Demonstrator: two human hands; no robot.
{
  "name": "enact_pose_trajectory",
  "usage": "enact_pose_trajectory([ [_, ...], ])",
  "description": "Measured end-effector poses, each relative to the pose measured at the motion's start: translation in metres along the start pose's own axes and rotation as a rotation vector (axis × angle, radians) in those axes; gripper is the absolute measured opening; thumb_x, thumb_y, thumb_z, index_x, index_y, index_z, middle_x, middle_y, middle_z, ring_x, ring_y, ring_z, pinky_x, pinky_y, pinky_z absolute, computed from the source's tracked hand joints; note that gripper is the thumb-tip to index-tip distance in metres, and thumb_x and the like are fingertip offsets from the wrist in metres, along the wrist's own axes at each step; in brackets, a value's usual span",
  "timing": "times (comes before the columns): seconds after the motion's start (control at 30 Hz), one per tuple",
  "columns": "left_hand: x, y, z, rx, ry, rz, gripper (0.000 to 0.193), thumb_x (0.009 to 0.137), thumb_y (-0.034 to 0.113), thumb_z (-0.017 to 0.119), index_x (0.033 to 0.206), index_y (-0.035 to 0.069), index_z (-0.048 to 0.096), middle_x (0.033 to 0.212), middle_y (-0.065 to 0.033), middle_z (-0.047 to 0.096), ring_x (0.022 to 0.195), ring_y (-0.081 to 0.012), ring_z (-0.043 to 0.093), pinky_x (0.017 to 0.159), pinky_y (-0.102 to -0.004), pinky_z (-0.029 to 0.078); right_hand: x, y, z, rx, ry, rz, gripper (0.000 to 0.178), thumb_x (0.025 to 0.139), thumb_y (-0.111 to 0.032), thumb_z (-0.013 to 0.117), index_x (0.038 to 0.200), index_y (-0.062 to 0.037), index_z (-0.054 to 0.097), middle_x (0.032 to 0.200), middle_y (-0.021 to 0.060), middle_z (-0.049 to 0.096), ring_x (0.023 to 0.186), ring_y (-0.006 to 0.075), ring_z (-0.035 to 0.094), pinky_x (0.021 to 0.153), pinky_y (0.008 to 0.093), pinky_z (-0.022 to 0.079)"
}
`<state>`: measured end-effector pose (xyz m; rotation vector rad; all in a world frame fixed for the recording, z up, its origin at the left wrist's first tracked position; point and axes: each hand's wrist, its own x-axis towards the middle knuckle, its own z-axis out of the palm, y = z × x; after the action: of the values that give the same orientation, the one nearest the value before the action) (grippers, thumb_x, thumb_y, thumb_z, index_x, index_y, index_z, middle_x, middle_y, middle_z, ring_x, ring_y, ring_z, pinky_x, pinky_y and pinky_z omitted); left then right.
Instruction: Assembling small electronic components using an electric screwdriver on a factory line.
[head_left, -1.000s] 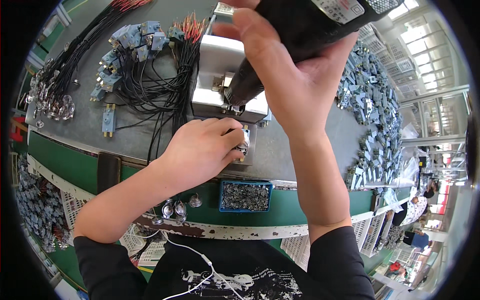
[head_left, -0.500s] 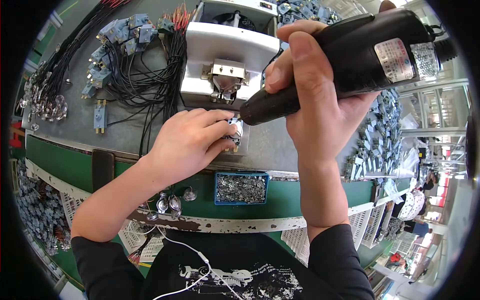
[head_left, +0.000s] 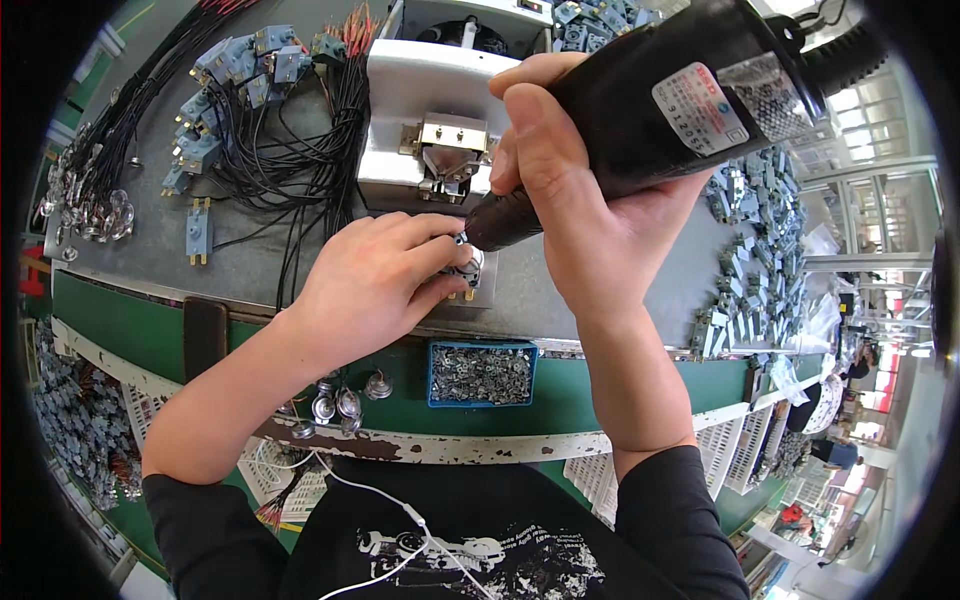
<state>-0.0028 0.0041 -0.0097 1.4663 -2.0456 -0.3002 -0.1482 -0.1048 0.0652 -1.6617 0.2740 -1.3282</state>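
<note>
Right hand (head_left: 600, 215) wraps a black power tool (head_left: 620, 115), its nose (head_left: 505, 218) angled down-left from the grip toward a small brass-tabbed part (head_left: 474, 268), pinched by the left hand (head_left: 370, 270). Contact? Can't tell. Tight quarters: if that tilted nose skids, it could strike those fingers or twist the part free.

Head-worn fisheye view, upright, looking steeply down from above the person's black cloth shirt (head_left: 470, 490), at six o'clock, onto the flat grey metal bench top (head_left: 530, 300). The tapered black cylindrical tool (head_left: 635, 115), at one o'clock, looms nearest the lens; bright white-framed glass windows (head_left: 858, 130), at two o'clock, lie far off, near the rim.
</note>
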Motion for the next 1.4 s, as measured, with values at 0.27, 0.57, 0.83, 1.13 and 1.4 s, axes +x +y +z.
enact_pose_trajectory([
  [0.27,0.000,0.001,-0.001,-0.017,0.047,0.023,0.022,0.085,0.018,0.079,0.103,0.011,0.068,0.120,-0.0067,0.070,0.094,-0.0273,0.067,0.081,-0.0409,0.055,0.013,-0.019,-0.005,0.123,0.110,-0.002,0.024,0.098,0.000,0.065,0.118,0.0118,0.058,0.079,0.0135,0.067,0.055,0.0160,0.061,0.056,0.0304,0.054],
  [0.57,-0.002,0.004,0.002,-0.004,0.010,-0.002,0.023,0.082,0.016,0.082,0.099,0.009,0.068,0.124,-0.0060,0.070,0.097,-0.0277,0.069,0.081,-0.0405,0.055,0.100,-0.004,-0.053,0.036,0.045,-0.317,0.034,0.102,-0.019,0.060,0.123,0.0078,0.057,0.080,0.0104,0.067,0.066,0.0174,0.062,0.064,0.0327,0.053],
  [0.83,0.002,0.018,-0.003,0.091,-0.005,-0.064,0.023,0.082,0.016,0.081,0.098,0.009,0.066,0.121,-0.0061,0.071,0.096,-0.0258,0.068,0.079,-0.0398,0.052,0.058,-0.011,-0.033,0.092,-0.042,-0.485,0.035,0.098,-0.009,0.064,0.127,0.0041,0.050,0.086,0.0106,0.068,0.070,0.0156,0.064,0.063,0.0302,0.054],
  [1.13,-0.003,0.010,0.003,0.093,0.020,-0.029,0.024,0.085,0.020,0.078,0.103,0.011,0.066,0.117,-0.0054,0.069,0.095,-0.0230,0.067,0.079,-0.0388,0.050,0.070,0.033,0.020,0.176,-0.136,-0.708,0.047,0.093,0.002,0.069,0.131,-0.0001,0.042,0.094,0.0109,0.069,0.074,0.0136,0.066,0.062,0.0273,0.055],
  [1.4,-0.001,0.008,0.009,0.047,0.085,0.020,0.024,0.083,0.020,0.080,0.102,0.012,0.068,0.117,-0.0051,0.069,0.095,-0.0246,0.067,0.078,-0.0396,0.051,0.094,0.056,0.019,0.226,-0.259,-0.845,0.069,0.088,0.011,0.074,0.138,-0.0069,0.030,0.098,0.0093,0.068,0.077,0.0116,0.068,0.062,0.0255,0.055],
])
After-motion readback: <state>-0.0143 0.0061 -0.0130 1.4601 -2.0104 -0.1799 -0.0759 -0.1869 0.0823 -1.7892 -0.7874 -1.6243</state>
